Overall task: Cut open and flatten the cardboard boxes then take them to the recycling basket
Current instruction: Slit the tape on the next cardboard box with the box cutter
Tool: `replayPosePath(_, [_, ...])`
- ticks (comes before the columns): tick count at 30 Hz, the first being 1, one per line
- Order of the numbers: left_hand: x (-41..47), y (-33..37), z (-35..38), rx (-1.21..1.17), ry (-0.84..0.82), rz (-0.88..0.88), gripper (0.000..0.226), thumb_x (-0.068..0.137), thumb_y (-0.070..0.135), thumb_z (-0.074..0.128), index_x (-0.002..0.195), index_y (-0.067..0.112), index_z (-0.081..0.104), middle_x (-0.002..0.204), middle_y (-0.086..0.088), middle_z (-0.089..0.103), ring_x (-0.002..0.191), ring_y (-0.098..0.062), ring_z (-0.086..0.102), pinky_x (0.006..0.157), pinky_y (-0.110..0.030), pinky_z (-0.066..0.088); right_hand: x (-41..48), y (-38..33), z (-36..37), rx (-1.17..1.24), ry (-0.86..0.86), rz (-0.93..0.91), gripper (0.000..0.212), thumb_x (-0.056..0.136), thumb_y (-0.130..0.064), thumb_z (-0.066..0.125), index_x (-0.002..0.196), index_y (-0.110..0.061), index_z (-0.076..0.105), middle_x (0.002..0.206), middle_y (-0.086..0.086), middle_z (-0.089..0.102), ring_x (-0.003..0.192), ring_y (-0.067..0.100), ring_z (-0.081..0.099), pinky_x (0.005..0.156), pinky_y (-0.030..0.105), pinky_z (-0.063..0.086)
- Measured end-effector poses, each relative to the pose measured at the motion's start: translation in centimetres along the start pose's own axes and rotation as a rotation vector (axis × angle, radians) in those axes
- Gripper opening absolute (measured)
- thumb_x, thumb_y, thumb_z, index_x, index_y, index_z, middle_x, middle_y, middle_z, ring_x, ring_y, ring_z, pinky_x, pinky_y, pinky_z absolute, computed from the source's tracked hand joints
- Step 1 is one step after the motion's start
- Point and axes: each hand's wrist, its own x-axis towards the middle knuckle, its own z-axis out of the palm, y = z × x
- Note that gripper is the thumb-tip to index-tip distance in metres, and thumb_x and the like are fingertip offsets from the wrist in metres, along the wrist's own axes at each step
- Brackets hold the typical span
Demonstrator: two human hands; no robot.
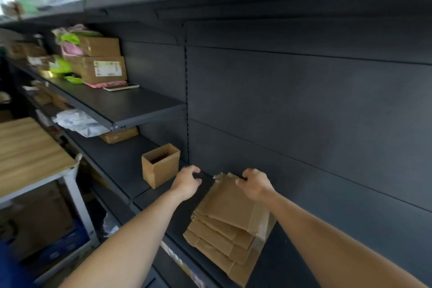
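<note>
Right hand [254, 184] grips flattened cardboard [224, 215]; label [108, 68] on far box [88, 72] is unreadable.

1 open box [160, 166], 1 flattened-cardboard stack [224, 224], 1 phone [121, 87].
</note>
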Motion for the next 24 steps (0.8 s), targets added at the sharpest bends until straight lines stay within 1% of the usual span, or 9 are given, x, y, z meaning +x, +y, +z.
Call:
replayPosePath(4, [0.6, -1.9, -2.5, 0.065, 0.051, -0.045, 0.034, 0.097, 0.011, 0.053, 0.131, 0.011, 0.053, 0.136, -0.008, 0.051, 0.122, -0.025, 0.051, 0.099, -0.029, 0.042, 0.6, -2.3, 0.8, 0.039, 0.000, -0.049, 0.038, 0.097, -0.037, 0.051, 0.124, -0.011, 0.054, 0.124, 0.009, 0.056, 0.109, 0.025, 0.056, 0.097, 0.038, 0.048])
replayPosePath(7, [1.6, -3.2, -4.8, 0.142, 0.117, -0.052, 0.034, 0.095, 0.013, 0.054, 0.129, 0.006, 0.056, 0.134, -0.015, 0.055, 0.122, -0.030, 0.051, 0.103, -0.034, 0.041, 1.6, -4.4, 1.6, 0.043, -0.013, -0.074, 0.044, 0.096, -0.037, 0.054, 0.132, -0.013, 0.050, 0.131, 0.008, 0.053, 0.115, 0.025, 0.055, 0.097, 0.034, 0.047])
replayPosePath(11, [4.0, -5.6, -8.3, 0.241, 0.130, -0.071, 0.038, 0.095, 0.010, 0.048, 0.133, 0.011, 0.051, 0.139, -0.012, 0.046, 0.124, -0.031, 0.047, 0.103, -0.036, 0.041, 3.5, -7.5, 2.8, 0.036, -0.014, -0.080, 0.056, 0.095, -0.041, 0.055, 0.143, -0.016, 0.040, 0.141, 0.007, 0.047, 0.124, 0.026, 0.051, 0.102, 0.037, 0.045])
replayPosePath(13, [5.9, -7.3, -9.9, 0.256, 0.091, -0.058, 0.044, 0.096, 0.009, 0.042, 0.139, 0.017, 0.045, 0.145, -0.010, 0.038, 0.127, -0.031, 0.043, 0.105, -0.038, 0.040, 4.6, -9.1, 3.8, 0.014, -0.012, -0.078, 0.058, 0.095, -0.042, 0.055, 0.145, -0.016, 0.038, 0.143, 0.008, 0.045, 0.124, 0.027, 0.051, 0.103, 0.040, 0.044])
replayPosePath(15, [7.8, -8.8, -11.1, 0.272, 0.043, -0.051, 0.050, 0.097, 0.010, 0.042, 0.145, 0.019, 0.038, 0.149, -0.008, 0.032, 0.131, -0.030, 0.041, 0.107, -0.036, 0.038, 5.5, -10.7, 4.9, -0.022, -0.002, -0.077, 0.059, 0.095, -0.042, 0.054, 0.145, -0.015, 0.037, 0.144, 0.008, 0.044, 0.125, 0.027, 0.050, 0.104, 0.040, 0.043])
replayPosePath(21, [12.9, -11.8, -12.3, 0.227, -0.068, -0.008, 0.053, 0.097, 0.029, 0.051, 0.147, 0.019, 0.035, 0.145, -0.008, 0.038, 0.127, -0.028, 0.044, 0.103, -0.035, 0.041, 8.4, -13.8, 8.3, -0.128, 0.016, -0.082, 0.061, 0.096, -0.040, 0.054, 0.147, -0.012, 0.034, 0.146, 0.008, 0.042, 0.131, 0.025, 0.043, 0.107, 0.037, 0.040])
replayPosePath(22, [13.8, -12.3, -11.8, 0.177, -0.115, -0.037, 0.058, 0.092, 0.040, 0.057, 0.143, 0.017, 0.041, 0.143, -0.011, 0.042, 0.126, -0.029, 0.046, 0.102, -0.035, 0.042, 8.7, -14.0, 8.7, -0.138, 0.016, -0.077, 0.062, 0.096, -0.039, 0.054, 0.147, -0.012, 0.034, 0.147, 0.008, 0.041, 0.132, 0.024, 0.042, 0.108, 0.036, 0.039])
replayPosePath(23, [14.5, -12.7, -11.2, 0.053, -0.132, -0.053, 0.070, 0.078, 0.055, 0.066, 0.132, 0.013, 0.052, 0.139, -0.017, 0.047, 0.124, -0.033, 0.049, 0.101, -0.038, 0.043, 9.1, -14.1, 9.1, -0.142, 0.021, -0.071, 0.062, 0.096, -0.038, 0.055, 0.148, -0.012, 0.033, 0.148, 0.007, 0.039, 0.133, 0.024, 0.041, 0.109, 0.035, 0.038])
replayPosePath(24, [16.3, -14.0, -10.1, -0.179, -0.104, -0.094, 0.079, 0.059, 0.065, 0.072, 0.114, 0.010, 0.061, 0.134, -0.024, 0.052, 0.123, -0.037, 0.051, 0.103, -0.042, 0.043, 9.4, -14.2, 9.5, -0.146, 0.027, -0.064, 0.062, 0.096, -0.037, 0.055, 0.148, -0.012, 0.033, 0.149, 0.007, 0.037, 0.134, 0.023, 0.039, 0.109, 0.035, 0.037])
